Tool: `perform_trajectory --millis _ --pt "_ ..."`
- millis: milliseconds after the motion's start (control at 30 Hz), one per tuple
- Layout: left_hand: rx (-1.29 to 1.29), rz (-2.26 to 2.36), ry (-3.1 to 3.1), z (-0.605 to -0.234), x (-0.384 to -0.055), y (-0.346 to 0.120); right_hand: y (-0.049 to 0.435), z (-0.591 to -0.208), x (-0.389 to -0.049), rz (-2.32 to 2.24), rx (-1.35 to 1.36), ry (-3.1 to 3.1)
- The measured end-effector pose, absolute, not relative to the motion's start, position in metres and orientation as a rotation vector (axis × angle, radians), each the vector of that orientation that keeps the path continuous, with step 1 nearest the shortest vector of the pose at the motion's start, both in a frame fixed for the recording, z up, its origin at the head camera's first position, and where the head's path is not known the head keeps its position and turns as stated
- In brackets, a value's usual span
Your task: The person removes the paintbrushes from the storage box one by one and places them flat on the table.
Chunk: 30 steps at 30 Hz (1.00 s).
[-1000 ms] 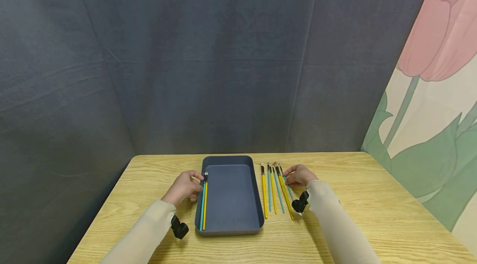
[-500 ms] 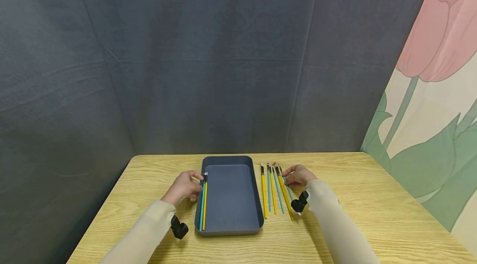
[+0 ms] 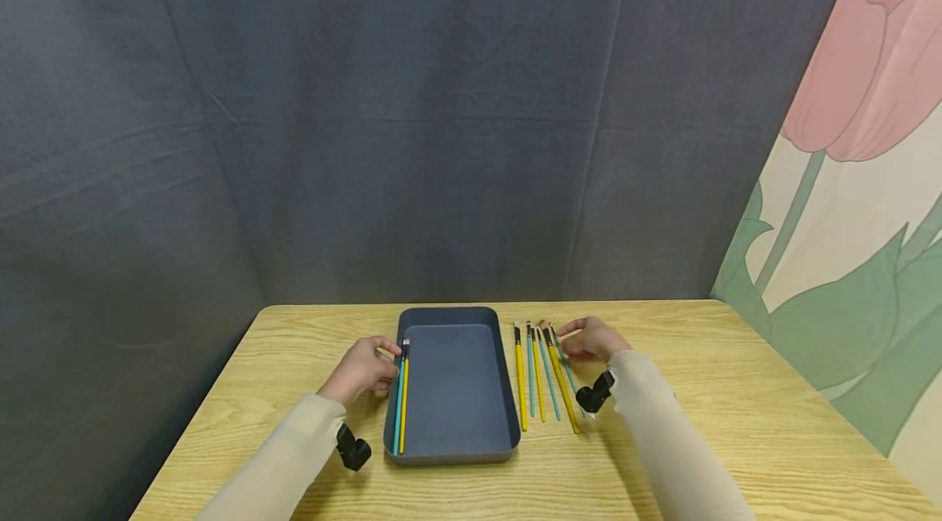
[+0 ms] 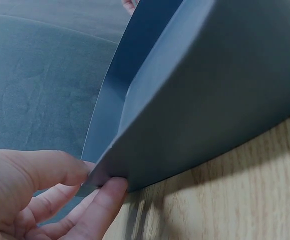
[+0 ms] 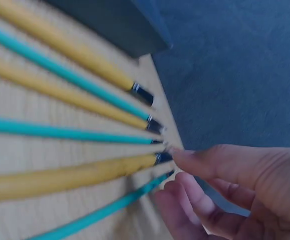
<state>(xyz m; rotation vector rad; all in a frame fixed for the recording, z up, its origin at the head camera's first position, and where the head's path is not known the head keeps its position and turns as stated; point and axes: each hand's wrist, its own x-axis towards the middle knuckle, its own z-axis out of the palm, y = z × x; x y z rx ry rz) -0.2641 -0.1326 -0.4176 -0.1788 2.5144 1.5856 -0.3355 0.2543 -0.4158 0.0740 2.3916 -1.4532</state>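
My left hand [image 3: 361,370] pinches the left rim of a dark grey rectangular tray [image 3: 459,390]; the left wrist view shows thumb and fingers on either side of its wall [image 4: 184,115]. A teal paintbrush [image 3: 399,415] and a yellow paintbrush [image 3: 405,415] lie side by side along the tray's left inner wall. My right hand [image 3: 591,339] is over the bristle ends of several brushes right of the tray. In the right wrist view its fingers are parted around the tip of the outermost teal brush [image 5: 110,210], the upper fingertip close by the thick yellow brush's ferrule [image 5: 163,157].
Several yellow and teal brushes, among them a yellow one [image 3: 520,382] nearest the tray, lie loosely fanned on the wooden table [image 3: 706,406]. A dark cloth [image 3: 441,136] hangs behind the table. A wall with a painted tulip [image 3: 854,79] borders the right side.
My right hand has shifted slightly toward the bristle ends, and its fingers have come apart from the outermost teal brush. The left hand and tray have stayed in place.
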Motion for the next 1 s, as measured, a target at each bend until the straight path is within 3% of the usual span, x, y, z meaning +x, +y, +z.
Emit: perform_trajectory --millis 667,1000 --pt "-0.168 1.609 2.501 -0.421 -0.267 -0.134 0.183 -0.374 -0.328 -1.587 -0.202 2.248" --pt "-0.160 1.623 2.503 -0.423 -0.267 -0.133 0.142 -0.371 -0.320 -1.619 -0.300 2.144"
